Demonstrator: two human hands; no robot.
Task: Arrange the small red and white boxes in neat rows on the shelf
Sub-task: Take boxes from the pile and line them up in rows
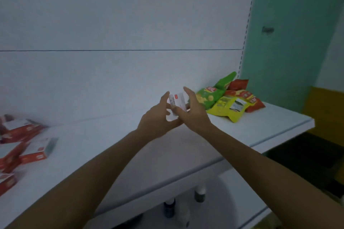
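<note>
Small box (177, 100), white with a red mark at its upper corner, tilted and held above the middle of the shelf (130, 147), close to the white back panel (119, 24). Left hand (158, 117) cups its left side, fingers half extended upward; right hand (193, 110) grips the right side, thumb laid across the front face. Blur hides finer finger detail. Loose boxes (26, 141), red and white, lie jumbled at the shelf's left end. Snack bags (230, 102), green, yellow and red, are heaped at its right end. Green wall (290, 33) beyond; bottles (200, 193) stand on a lower level.
</note>
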